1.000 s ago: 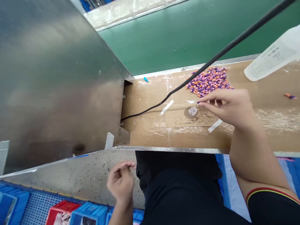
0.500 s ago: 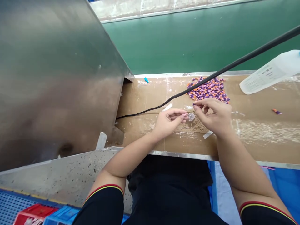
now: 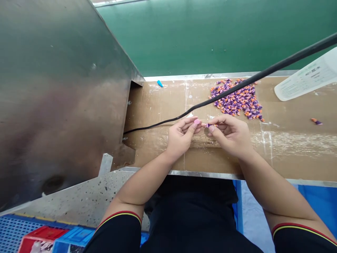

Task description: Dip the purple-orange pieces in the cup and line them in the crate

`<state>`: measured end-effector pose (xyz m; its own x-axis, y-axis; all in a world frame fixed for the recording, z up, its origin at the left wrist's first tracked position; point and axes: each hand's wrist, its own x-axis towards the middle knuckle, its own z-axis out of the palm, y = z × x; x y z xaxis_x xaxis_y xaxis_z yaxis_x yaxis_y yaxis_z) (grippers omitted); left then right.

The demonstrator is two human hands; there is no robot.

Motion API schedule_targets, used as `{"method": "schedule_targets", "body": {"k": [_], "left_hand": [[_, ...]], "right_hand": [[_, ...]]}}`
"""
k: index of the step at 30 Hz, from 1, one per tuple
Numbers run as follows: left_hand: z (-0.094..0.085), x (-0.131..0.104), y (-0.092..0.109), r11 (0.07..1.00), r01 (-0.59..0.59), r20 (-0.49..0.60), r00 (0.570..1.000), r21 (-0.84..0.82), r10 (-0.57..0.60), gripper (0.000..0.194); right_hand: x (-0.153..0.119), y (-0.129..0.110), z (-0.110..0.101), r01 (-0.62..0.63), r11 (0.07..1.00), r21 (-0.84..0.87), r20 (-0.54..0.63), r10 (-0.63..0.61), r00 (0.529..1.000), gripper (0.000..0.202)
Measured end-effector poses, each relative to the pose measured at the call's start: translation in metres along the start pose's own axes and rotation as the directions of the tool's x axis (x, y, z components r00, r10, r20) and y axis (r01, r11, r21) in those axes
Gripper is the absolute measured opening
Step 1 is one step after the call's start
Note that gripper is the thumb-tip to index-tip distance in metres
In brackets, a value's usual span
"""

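Observation:
Between thumb and fingers my left hand point(image 3: 181, 136) pinches a small round pink piece point(image 3: 197, 121). Close on its right, my right hand point(image 3: 231, 135) grips a small purple and orange piece point(image 3: 210, 125) by its fingertips. The two hands are nearly touching over the brown cardboard surface point(image 3: 158, 105). Behind them lies a pile of small purple, orange and pink pieces point(image 3: 237, 100). The small clear round container is not visible; the hands cover that area.
A black cable point(image 3: 223, 94) crosses above the cardboard, passing over the pile. A translucent bottle point(image 3: 302, 79) lies tilted at the right, near a single loose piece point(image 3: 316, 121). A large metal housing point(image 3: 65, 88) stands at the left. A blue piece point(image 3: 159, 83) lies farther back.
My right hand has moved down and left from the pile's edge towards my left hand, bringing the purple piece. The pink piece now shows its round face. The view has shifted slightly.

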<state>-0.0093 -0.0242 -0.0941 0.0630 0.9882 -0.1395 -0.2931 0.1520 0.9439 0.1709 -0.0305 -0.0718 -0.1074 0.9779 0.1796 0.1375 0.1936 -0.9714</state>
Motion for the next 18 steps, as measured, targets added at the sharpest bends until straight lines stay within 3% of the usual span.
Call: {"method": "schedule_targets", "body": {"k": [5, 11, 14, 18], "left_hand": [[-0.0001, -0.0010, -0.0026, 0.994, -0.101, 0.049, 0.994, 0.036, 0.099, 0.035], [0.0008, -0.0025, -0.0011, 0.998, -0.058, 0.017, 0.998, 0.034, 0.057, 0.038], [0.0011, -0.0002, 0.0007, 0.998, -0.004, -0.009, 1.000, -0.056, 0.003, 0.039], [-0.0016, 0.0035, 0.0030, 0.957, 0.169, 0.003, 0.985, -0.237, -0.174, 0.045]], "right_hand": [[0.0007, 0.0010, 0.0007, -0.005, 0.999, 0.039, 0.008, 0.005, 1.000, 0.019], [-0.0006, 0.0029, 0.0010, 0.038, 0.998, -0.053, 0.009, -0.037, 0.999, 0.014], [-0.0001, 0.0012, 0.0006, 0.122, 0.983, -0.133, 0.012, -0.122, 0.992, 0.012], [0.0020, -0.0015, 0.0027, 0.216, 0.937, -0.274, -0.036, -0.235, 0.971, 0.010]]}}
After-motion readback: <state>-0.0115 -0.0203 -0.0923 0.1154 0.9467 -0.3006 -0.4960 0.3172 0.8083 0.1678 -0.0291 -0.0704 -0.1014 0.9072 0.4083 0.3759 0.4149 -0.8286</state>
